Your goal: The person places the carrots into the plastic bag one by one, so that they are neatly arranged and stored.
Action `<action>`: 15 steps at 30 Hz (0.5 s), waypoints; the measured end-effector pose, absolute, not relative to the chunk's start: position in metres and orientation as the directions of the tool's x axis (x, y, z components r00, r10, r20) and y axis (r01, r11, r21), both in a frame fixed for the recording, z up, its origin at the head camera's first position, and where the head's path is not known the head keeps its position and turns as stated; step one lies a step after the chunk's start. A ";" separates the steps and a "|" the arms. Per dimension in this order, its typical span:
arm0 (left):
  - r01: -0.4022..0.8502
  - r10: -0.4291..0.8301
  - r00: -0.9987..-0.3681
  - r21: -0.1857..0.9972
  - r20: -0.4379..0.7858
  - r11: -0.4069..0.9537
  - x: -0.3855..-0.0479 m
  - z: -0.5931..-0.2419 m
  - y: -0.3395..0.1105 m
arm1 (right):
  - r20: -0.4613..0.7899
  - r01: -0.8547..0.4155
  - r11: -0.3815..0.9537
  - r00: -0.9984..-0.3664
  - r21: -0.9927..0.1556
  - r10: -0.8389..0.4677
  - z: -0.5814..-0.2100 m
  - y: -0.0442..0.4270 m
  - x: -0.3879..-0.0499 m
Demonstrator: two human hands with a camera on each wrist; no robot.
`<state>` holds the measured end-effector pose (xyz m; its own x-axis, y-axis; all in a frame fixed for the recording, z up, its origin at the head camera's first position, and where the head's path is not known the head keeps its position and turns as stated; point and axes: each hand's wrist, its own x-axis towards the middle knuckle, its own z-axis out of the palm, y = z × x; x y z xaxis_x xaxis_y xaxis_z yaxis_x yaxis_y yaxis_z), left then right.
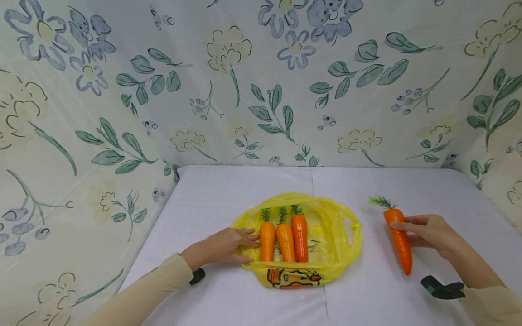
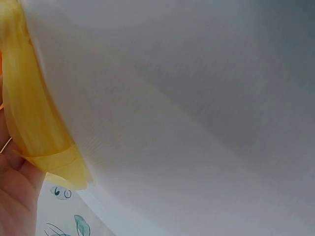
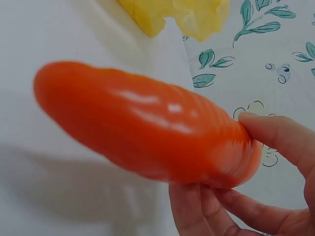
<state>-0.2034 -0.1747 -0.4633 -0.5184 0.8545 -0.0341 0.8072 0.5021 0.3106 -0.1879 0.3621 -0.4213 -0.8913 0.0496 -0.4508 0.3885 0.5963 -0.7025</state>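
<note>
A yellow plastic bag [image 1: 332, 242] lies on its side with its mouth spread wide. Three orange carrots with green tops, among them the right one [image 1: 299, 235], lie side by side inside it. At the bag's left rim my left hand [image 1: 222, 246] holds the edge, with fingers reaching into the mouth. The left wrist view shows the yellow film [image 2: 37, 108] against that hand. To the right of the bag, my right hand [image 1: 434, 233] grips another carrot [image 1: 399, 240] near its top between thumb and fingers. This carrot's tip points toward me and its leafy top points away.
The bag and carrots are on a table with a white cloth [image 1: 212, 194]. Behind and at both sides hangs a floral-patterned cloth [image 1: 261, 149]. Dark straps show at both wrists, the right strap [image 1: 442, 288] more plainly.
</note>
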 end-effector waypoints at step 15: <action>0.808 0.856 -0.516 0.315 -0.029 0.498 -0.203 -0.463 -0.175 | -0.429 0.367 0.534 -0.903 -0.761 0.010 -0.419 0.374 -0.177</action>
